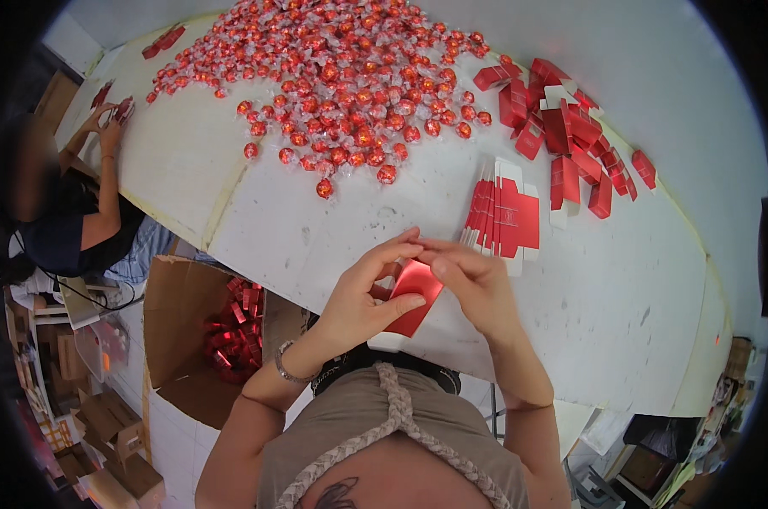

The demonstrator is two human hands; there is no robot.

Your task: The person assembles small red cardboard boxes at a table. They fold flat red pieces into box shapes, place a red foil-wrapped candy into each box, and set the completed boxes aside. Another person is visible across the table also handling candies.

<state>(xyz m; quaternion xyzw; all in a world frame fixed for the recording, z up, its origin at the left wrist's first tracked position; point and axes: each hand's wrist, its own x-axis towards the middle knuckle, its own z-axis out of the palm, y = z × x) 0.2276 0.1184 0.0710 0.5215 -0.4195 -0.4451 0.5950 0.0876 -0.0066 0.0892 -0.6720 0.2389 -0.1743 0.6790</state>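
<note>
A red folding carton [415,299] is held between my two hands above the table's front edge. My left hand [377,288] is closed round it, with the thumb across its face. The fingers of my right hand [466,276] pinch the carton's far end, hiding that end from sight. Just beyond my right hand lies a fanned stack of flat red and white carton blanks [507,214]. Farther off, a big heap of red-wrapped candy balls [341,93] with clear twisted ends spreads over the table.
Folded red boxes [575,136] are piled at the right back of the white table [316,237]. A cardboard box [180,297] holding red cartons [240,327] stands below the edge at left. Another person [83,195] works at the far left. More cardboard boxes [108,424] sit lower left.
</note>
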